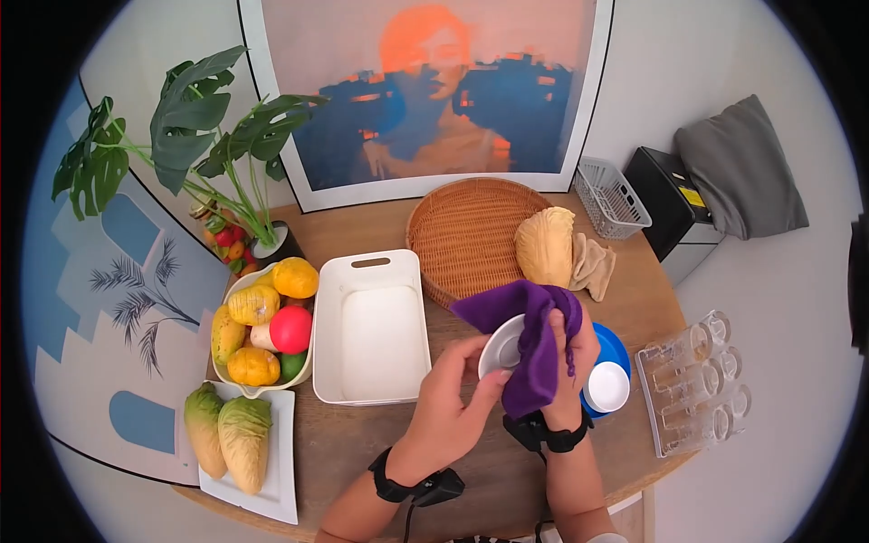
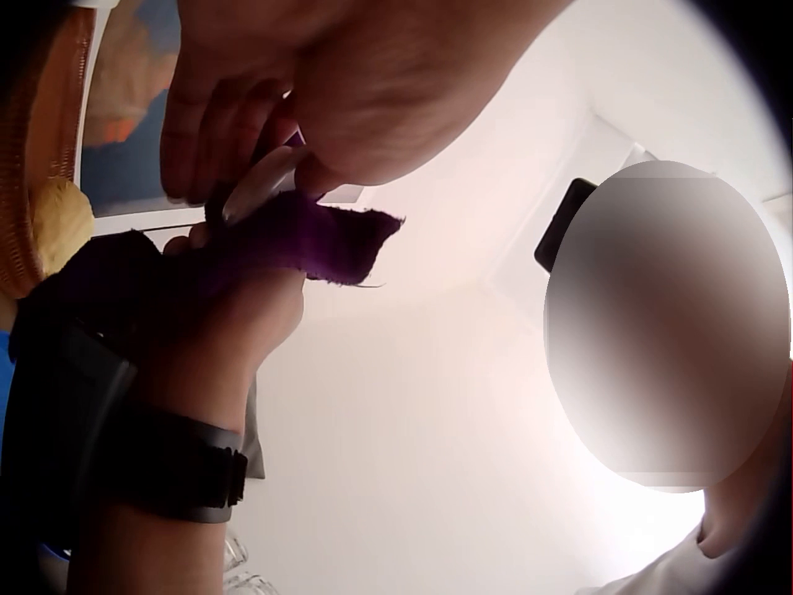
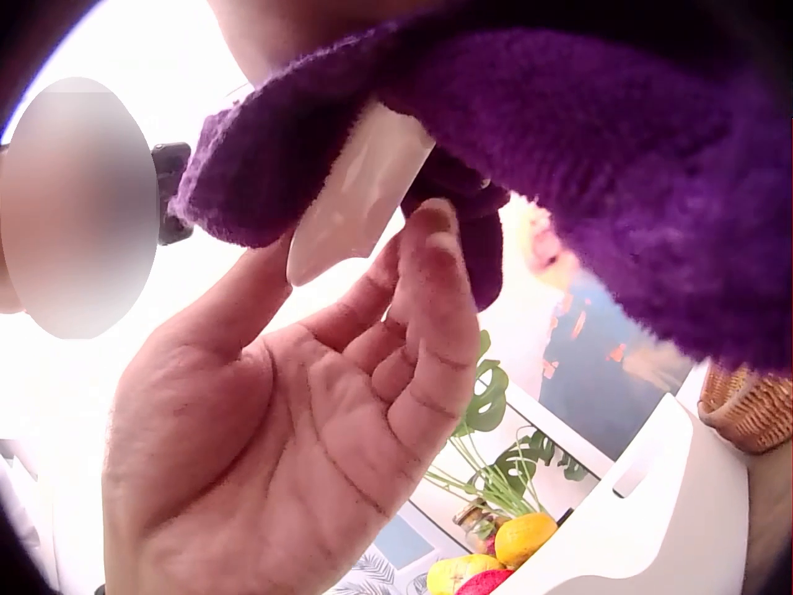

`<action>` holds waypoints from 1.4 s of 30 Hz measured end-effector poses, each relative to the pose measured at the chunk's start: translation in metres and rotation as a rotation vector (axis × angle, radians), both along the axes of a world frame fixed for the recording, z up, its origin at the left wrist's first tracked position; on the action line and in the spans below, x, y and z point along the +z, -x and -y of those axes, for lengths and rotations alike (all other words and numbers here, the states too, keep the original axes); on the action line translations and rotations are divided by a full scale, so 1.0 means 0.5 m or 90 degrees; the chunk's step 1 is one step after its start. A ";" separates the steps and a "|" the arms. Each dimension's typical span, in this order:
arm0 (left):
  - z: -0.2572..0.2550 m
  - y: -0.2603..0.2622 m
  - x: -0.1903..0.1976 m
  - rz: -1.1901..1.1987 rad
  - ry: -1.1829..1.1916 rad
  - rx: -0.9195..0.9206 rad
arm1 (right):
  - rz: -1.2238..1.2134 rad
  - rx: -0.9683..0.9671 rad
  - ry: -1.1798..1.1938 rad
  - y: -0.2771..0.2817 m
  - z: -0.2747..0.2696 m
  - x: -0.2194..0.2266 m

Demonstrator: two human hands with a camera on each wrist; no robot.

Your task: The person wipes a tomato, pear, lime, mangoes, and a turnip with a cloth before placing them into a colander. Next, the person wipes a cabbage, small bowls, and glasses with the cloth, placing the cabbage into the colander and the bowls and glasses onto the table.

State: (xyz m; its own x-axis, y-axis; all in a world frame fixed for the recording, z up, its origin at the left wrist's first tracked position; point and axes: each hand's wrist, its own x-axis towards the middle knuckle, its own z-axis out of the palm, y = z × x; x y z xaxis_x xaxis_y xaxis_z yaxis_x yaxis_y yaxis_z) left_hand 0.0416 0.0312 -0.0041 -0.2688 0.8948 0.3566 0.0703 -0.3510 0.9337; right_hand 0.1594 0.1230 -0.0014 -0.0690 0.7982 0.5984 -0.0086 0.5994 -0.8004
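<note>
A framed picture (image 1: 444,90) is set before the pale wall (image 1: 670,72) at twelve o'clock, behind the wooden table (image 1: 339,443). A painted panel (image 1: 131,271) is seen at nine o'clock, a grey cushion (image 1: 742,172) at two.

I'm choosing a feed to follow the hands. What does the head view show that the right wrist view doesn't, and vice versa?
Only the head view: the blue plate, the small white dish on it, the clear glasses and the cabbages.

Only the right wrist view: the left palm and a blurred-out head.

Both: the left hand, the purple cloth, the white bowl, the white tray and the plant.
</note>
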 end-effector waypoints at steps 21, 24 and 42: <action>0.019 -0.003 0.014 0.000 0.029 -0.022 | 0.002 0.059 0.028 -0.012 0.020 0.009; 0.016 -0.009 0.011 -0.066 0.021 0.020 | 0.019 0.085 0.037 -0.017 0.015 0.015; 0.043 0.033 0.055 -0.044 0.066 0.040 | 0.100 -0.004 -0.065 0.006 0.046 0.023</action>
State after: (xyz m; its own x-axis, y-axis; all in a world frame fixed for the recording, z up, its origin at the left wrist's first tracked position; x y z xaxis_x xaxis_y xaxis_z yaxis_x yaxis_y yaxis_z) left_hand 0.0253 0.0098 0.0233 -0.3039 0.9099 0.2823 0.1553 -0.2451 0.9570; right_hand 0.1563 0.0999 0.0103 -0.1631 0.7347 0.6585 0.1167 0.6772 -0.7265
